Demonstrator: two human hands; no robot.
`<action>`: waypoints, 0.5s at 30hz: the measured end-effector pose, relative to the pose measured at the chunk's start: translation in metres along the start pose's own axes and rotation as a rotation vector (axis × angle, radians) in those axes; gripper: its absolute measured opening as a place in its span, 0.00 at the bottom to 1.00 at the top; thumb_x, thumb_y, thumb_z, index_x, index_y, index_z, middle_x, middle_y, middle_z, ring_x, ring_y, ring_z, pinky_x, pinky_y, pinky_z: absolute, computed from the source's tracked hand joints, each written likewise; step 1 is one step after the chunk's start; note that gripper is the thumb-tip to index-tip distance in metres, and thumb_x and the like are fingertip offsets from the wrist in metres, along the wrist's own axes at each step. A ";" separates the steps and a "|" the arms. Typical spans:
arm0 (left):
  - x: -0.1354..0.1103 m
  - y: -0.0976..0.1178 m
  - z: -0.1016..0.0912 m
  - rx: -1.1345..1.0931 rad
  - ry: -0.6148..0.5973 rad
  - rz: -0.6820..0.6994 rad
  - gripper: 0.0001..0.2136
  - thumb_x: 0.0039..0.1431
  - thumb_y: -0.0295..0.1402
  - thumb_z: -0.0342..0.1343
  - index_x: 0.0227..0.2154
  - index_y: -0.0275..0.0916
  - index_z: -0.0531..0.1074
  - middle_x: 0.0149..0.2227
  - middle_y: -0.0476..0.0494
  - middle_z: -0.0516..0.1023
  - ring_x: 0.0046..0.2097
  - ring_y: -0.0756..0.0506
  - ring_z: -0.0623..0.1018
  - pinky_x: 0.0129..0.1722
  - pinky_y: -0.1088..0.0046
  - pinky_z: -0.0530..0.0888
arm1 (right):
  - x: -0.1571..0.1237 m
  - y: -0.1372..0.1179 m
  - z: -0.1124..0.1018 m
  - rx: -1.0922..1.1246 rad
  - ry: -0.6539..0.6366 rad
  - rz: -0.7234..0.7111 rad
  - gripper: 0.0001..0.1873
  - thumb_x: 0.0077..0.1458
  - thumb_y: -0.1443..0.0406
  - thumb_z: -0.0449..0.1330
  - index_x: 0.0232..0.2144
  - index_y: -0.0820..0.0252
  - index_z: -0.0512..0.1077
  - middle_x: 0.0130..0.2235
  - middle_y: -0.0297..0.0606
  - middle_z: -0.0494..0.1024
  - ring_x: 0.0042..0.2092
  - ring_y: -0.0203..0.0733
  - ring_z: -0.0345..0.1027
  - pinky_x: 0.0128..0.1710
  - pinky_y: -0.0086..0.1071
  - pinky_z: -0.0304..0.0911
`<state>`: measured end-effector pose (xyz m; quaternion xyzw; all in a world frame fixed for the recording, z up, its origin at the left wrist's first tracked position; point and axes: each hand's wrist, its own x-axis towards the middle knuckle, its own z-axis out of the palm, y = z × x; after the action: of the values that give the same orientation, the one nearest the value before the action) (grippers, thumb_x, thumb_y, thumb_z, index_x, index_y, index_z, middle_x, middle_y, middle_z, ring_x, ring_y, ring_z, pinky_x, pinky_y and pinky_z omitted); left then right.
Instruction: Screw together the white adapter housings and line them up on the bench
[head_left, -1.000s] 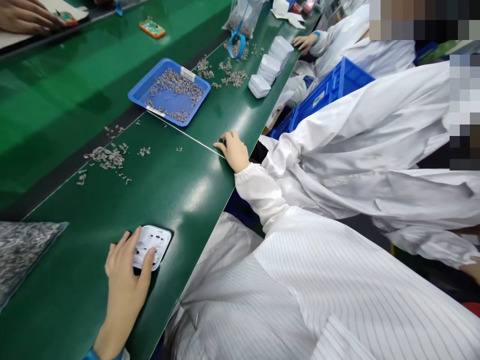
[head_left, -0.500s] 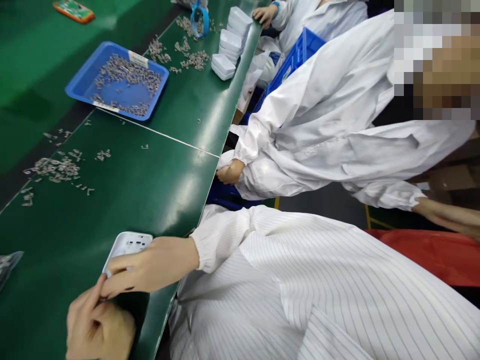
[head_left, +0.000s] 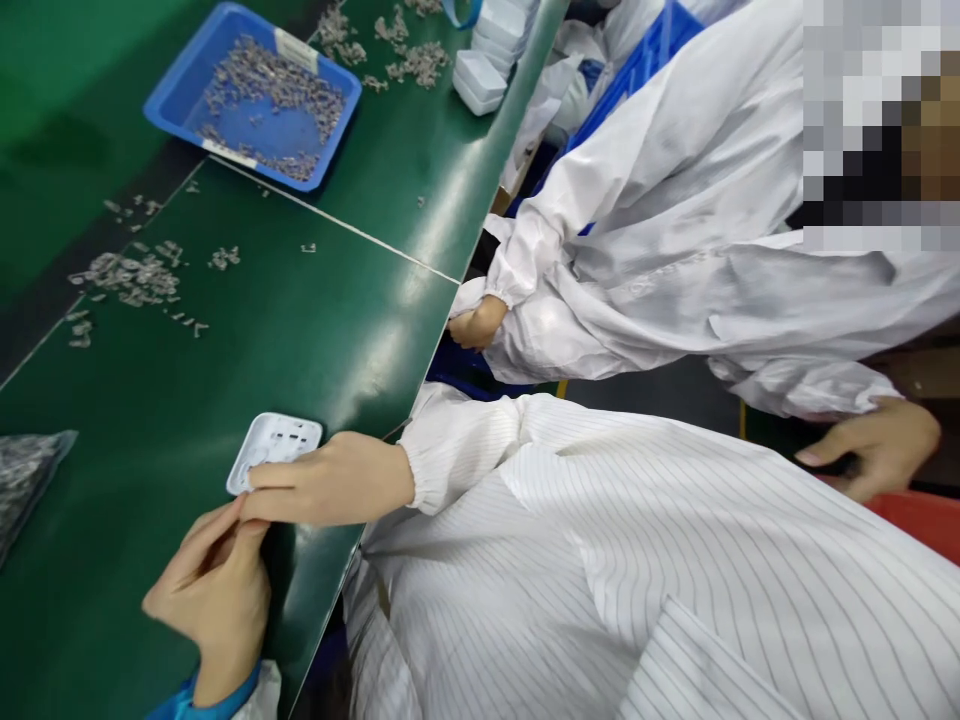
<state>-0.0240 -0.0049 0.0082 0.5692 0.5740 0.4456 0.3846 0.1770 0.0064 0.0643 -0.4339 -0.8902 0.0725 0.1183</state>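
A white plastic shell (head_left: 271, 440) with small dark slots lies on the green work surface. Over its near edge reaches my right hand (head_left: 322, 482), palm down, fingers bent together and partly covering it. Just below, my left hand (head_left: 221, 575), with a blue band (head_left: 225, 700) at the wrist, has its fingers and thumb pinched. The fingertips of both hands meet beside the shell's lower corner. Whatever is between them is too small or hidden to make out. Beyond the hands lies a pile of small metal parts (head_left: 135, 277).
A blue tray (head_left: 176, 112) holds many small metal parts. White boxes (head_left: 480, 80) stand by the table edge, with loose metal parts (head_left: 420, 62) beside them. A clear bag of parts (head_left: 34, 480) lies at the left. A co-worker in a white coat (head_left: 637, 290) is close on my right.
The view has shifted, so tray, parts and shell appear higher and farther right. My left hand has turned, showing its wristband. More of a co-worker's hand shows at the right.
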 end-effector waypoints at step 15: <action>0.002 0.005 0.014 -0.274 0.000 0.079 0.20 0.52 0.29 0.72 0.47 0.39 0.74 0.37 0.46 0.82 0.39 0.48 0.83 0.44 0.71 0.81 | 0.010 0.012 0.013 0.707 -0.025 0.187 0.11 0.66 0.59 0.58 0.43 0.59 0.76 0.42 0.35 0.78 0.41 0.32 0.72 0.41 0.27 0.64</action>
<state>-0.0088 -0.0017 0.0090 0.5334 0.4851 0.5346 0.4409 0.1761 0.0215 0.0504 -0.4448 -0.7680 0.3914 0.2431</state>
